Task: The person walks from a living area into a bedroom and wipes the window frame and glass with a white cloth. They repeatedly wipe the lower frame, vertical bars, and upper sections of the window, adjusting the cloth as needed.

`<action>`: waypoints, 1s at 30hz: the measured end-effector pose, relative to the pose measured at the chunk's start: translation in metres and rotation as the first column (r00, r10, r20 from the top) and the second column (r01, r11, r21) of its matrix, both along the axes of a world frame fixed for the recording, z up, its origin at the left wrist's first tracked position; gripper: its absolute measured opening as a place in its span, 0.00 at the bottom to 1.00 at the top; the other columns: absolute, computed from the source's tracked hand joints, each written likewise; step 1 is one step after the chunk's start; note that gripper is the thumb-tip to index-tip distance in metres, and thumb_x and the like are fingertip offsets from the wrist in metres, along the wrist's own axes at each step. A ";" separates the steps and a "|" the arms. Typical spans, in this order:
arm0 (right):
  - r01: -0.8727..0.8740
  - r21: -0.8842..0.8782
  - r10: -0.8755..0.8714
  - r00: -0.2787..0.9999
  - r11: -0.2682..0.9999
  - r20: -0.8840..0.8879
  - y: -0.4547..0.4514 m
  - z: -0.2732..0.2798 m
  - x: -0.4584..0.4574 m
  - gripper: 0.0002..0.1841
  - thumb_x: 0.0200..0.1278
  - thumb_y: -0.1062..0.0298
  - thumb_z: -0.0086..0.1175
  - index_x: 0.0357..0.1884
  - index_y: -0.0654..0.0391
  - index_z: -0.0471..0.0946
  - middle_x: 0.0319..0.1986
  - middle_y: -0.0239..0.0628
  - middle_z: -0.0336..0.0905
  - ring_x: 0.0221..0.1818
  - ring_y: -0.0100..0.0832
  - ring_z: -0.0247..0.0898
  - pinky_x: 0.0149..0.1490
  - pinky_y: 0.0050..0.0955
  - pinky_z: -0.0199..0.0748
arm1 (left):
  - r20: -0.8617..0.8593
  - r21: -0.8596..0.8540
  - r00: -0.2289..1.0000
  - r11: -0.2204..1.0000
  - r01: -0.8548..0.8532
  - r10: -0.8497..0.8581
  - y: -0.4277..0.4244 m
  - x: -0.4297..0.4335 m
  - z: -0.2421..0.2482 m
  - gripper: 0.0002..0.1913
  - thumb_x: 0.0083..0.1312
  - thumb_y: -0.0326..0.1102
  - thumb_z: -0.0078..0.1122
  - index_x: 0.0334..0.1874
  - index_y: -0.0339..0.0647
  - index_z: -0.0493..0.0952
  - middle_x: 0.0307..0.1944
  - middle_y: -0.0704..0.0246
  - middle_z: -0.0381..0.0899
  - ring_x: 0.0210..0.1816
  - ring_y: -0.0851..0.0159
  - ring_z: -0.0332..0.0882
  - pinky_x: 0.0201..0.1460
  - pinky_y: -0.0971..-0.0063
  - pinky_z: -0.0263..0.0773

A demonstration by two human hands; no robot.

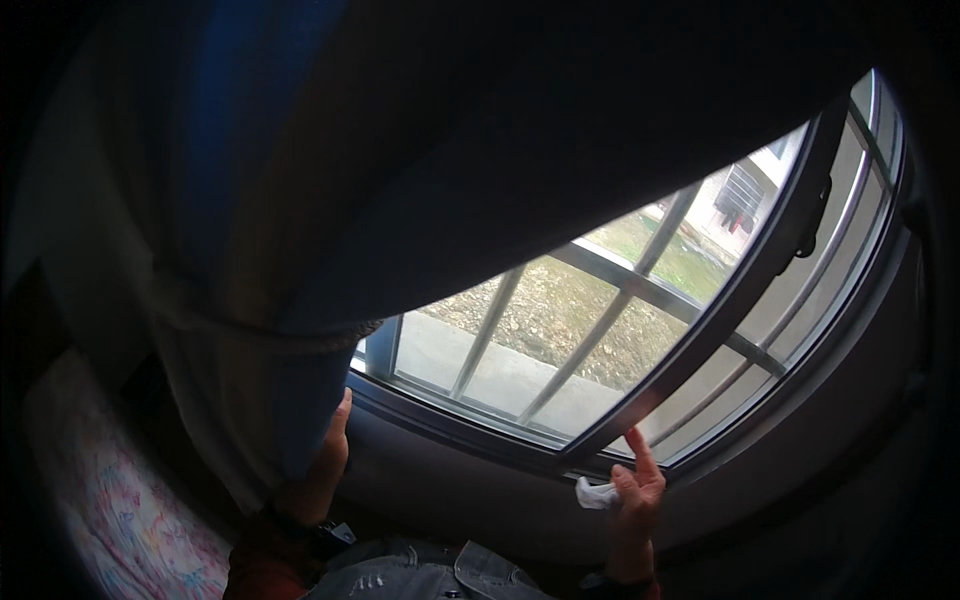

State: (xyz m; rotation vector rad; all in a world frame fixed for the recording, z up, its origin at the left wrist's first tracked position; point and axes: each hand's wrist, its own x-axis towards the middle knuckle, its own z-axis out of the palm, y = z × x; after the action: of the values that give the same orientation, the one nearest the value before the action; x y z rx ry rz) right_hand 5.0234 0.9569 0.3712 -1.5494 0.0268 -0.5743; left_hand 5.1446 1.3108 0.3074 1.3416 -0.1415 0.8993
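Note:
A sliding window sash frame (697,322) of dark metal runs diagonally at the right, and the raised index finger of my right hand (639,487) reaches its lower end. Folded into the same hand is a crumpled white cloth or tissue (596,493). My left hand (337,435) is at the left end of the dark window track (457,431), beside a hanging blue-grey curtain (300,390). The curtain covers most of its fingers, so its grip cannot be made out. Dark fabric hides the upper part of the window.
Metal security bars (577,352) stand outside the glass. Beyond them lie a concrete strip, gravelly ground (555,307) and a pale building with hanging laundry. At the lower left is a floral-patterned cloth (142,495). A dark latch (814,225) is fixed on the sash.

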 end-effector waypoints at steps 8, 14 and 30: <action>-0.255 -0.049 0.249 0.963 0.966 -0.107 0.069 0.008 0.029 0.43 0.52 0.78 0.53 0.74 0.63 0.51 0.71 0.52 0.55 0.20 0.11 0.56 0.28 0.14 0.58 | -0.016 -0.005 1.000 1.000 -0.011 0.011 0.009 -0.008 -0.001 0.40 0.54 0.29 0.59 0.71 0.35 0.56 0.71 0.51 0.55 0.75 0.49 0.46 0.75 0.47 0.34; -0.403 -0.034 0.401 0.914 0.914 -0.069 0.096 0.006 0.057 0.20 0.51 0.81 0.54 0.50 0.60 0.71 0.70 0.58 0.54 0.20 0.08 0.53 0.25 0.12 0.56 | -0.029 -0.020 0.999 1.000 0.023 -0.024 0.005 -0.009 -0.002 0.39 0.54 0.28 0.60 0.71 0.34 0.57 0.71 0.51 0.56 0.75 0.50 0.47 0.76 0.49 0.36; -0.752 -0.181 0.752 0.654 0.634 -0.081 0.174 -0.001 0.140 0.04 0.53 0.79 0.52 0.24 0.60 0.76 0.66 0.66 0.57 0.67 0.31 0.59 0.40 0.18 0.71 | 0.016 0.099 0.998 0.994 0.055 -0.057 -0.004 -0.005 -0.018 0.31 0.58 0.28 0.59 0.66 0.37 0.62 0.67 0.53 0.62 0.70 0.54 0.56 0.72 0.53 0.48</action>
State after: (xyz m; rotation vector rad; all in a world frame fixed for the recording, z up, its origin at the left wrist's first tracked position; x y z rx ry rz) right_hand 5.1637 1.1306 0.3705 -1.5794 -0.6869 0.1113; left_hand 5.1401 1.3066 0.2890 1.4143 -0.2395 0.8672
